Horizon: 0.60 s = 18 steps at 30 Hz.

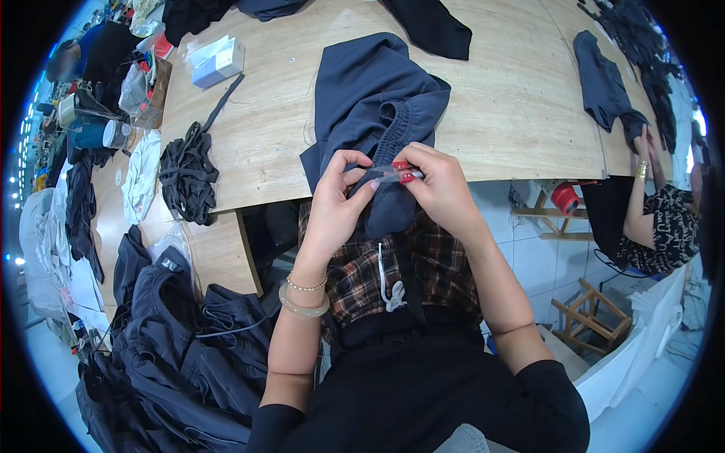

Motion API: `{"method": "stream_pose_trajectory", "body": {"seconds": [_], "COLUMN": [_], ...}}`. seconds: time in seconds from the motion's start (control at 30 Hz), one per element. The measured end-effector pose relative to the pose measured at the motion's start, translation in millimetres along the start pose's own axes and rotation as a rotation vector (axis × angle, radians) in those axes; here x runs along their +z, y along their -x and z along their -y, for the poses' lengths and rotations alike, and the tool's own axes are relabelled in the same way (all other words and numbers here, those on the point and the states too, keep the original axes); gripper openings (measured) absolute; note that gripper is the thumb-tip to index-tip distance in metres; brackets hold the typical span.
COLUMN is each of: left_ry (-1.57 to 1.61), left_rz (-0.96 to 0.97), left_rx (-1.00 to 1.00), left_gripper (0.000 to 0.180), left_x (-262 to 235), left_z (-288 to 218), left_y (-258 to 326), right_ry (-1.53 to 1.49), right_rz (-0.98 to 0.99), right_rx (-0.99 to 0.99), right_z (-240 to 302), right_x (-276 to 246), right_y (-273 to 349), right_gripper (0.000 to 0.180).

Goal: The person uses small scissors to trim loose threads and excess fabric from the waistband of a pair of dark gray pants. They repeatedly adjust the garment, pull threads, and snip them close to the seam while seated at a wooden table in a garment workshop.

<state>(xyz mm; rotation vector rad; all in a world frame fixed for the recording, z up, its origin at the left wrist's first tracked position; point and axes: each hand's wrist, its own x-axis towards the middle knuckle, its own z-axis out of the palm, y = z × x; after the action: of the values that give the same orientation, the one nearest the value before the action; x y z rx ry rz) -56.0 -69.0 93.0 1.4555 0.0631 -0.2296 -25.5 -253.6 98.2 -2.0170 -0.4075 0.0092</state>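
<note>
Dark navy trousers (pixel 361 83) with a gathered elastic edge (pixel 392 124) lie over the table's front edge, and part of them hangs toward my lap. My left hand (pixel 345 189) pinches a bit of the cloth between thumb and fingers. My right hand (pixel 439 180), close beside it, is closed around small thread snips (pixel 389 178) with pale blades. The blades reach toward the left fingertips. Fingers hide most of the snips' handle and the exact spot at the cloth. Both hands are just above the table edge.
The wooden table (pixel 521 113) spans ahead. A white-and-blue box (pixel 217 62) and a black cloth bundle (pixel 189 174) are at left. Piled dark garments (pixel 162 332) lie lower left. A person (pixel 661 219) handles a dark garment (pixel 602 83) at right, near a wooden stool (pixel 593 315).
</note>
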Motion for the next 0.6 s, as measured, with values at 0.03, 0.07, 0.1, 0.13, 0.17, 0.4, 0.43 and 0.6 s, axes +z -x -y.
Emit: {"method": "stream_pose_trajectory", "body": {"seconds": [0.03,0.07,0.1,0.13,0.17,0.4,0.43,0.6], "left_ry": [-0.058,-0.116,-0.174,-0.283,-0.392,-0.900,-0.862,-0.804], "left_rz": [0.005,0.009,0.012,0.013,0.013,-0.314,-0.311,-0.307], "left_rx": [0.017,0.035,0.052,0.077,0.102,0.451,0.468,0.427], "left_gripper": [0.026,0.026,0.026,0.024,0.022,0.018,0.016,0.007], "left_x": [-1.4,-4.2,-5.7,-4.3,-1.6,29.7,28.8,18.2], "left_z": [0.9,2.8,3.6,1.9,-1.6,-10.5,-4.6,10.9], "left_y": [-0.7,-1.9,-2.5,-2.3,-1.5,4.7,2.1,-2.5], "right_ry": [-0.040,-0.080,-0.121,-0.169,-0.217,-0.142,-0.212,-0.271], "right_rz": [0.032,0.063,0.096,0.099,0.102,0.058,0.047,-0.040], "right_rx": [0.058,0.115,0.172,0.204,0.236,0.100,0.120,0.202], "right_z": [-0.5,-1.4,-2.1,-4.9,-9.0,4.3,4.8,11.5], "right_x": [-2.0,-4.4,-5.6,-4.6,-2.0,3.3,2.6,-16.8], "right_y": [-1.4,-2.6,-3.9,-4.7,-5.2,-7.5,-8.0,-9.9], "right_gripper": [0.013,0.014,0.016,0.018,0.020,0.022,0.022,0.023]}}
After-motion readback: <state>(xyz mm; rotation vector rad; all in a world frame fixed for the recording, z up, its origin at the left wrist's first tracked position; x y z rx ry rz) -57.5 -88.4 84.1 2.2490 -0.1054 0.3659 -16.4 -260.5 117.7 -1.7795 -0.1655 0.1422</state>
